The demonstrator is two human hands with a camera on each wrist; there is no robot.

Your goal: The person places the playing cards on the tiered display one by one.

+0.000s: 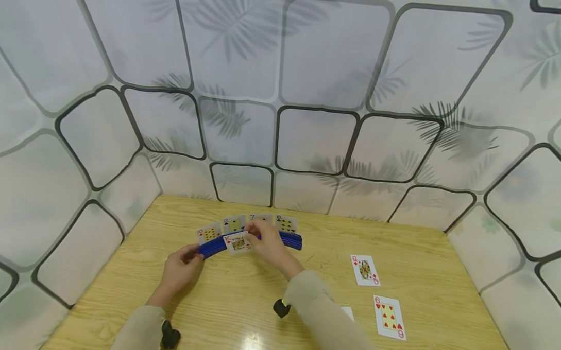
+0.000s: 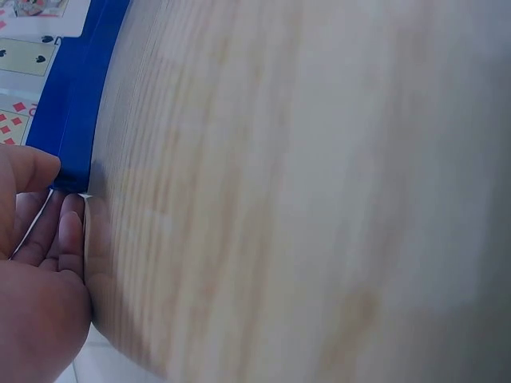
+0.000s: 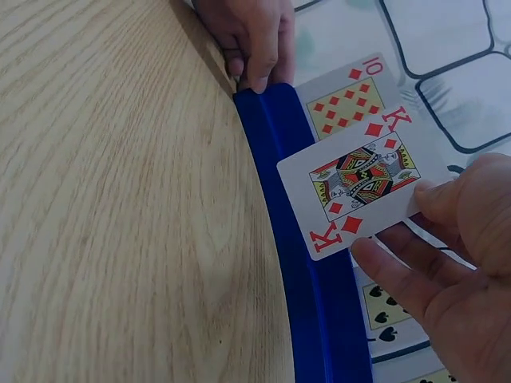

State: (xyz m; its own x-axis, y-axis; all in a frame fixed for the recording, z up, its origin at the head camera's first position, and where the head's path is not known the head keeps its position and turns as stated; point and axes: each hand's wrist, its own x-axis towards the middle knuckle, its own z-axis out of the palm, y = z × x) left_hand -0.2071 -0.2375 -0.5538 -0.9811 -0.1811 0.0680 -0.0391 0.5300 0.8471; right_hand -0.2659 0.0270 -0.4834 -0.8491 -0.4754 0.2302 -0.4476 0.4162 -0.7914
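A curved blue card holder (image 1: 291,240) sits on the wooden table. At its left end my left hand (image 1: 181,268) grips it, thumb on top in the left wrist view. My right hand (image 1: 270,245) pinches the king of diamonds (image 3: 351,219) by one edge, in front of the holder's left half. Standing in the holder are the ten of diamonds (image 1: 209,233), a two of spades (image 1: 234,224), a seven (image 1: 257,217) partly behind the right hand, and a black six (image 1: 286,224). In the right wrist view the king overlaps the ten (image 3: 347,112).
Face up on the right of the table (image 1: 434,283) lie a red queen (image 1: 365,270) and the six of hearts (image 1: 389,317). Another card (image 1: 348,312) shows only a corner beside the right forearm. Patterned curtain walls (image 1: 309,145) rise behind and at both sides.
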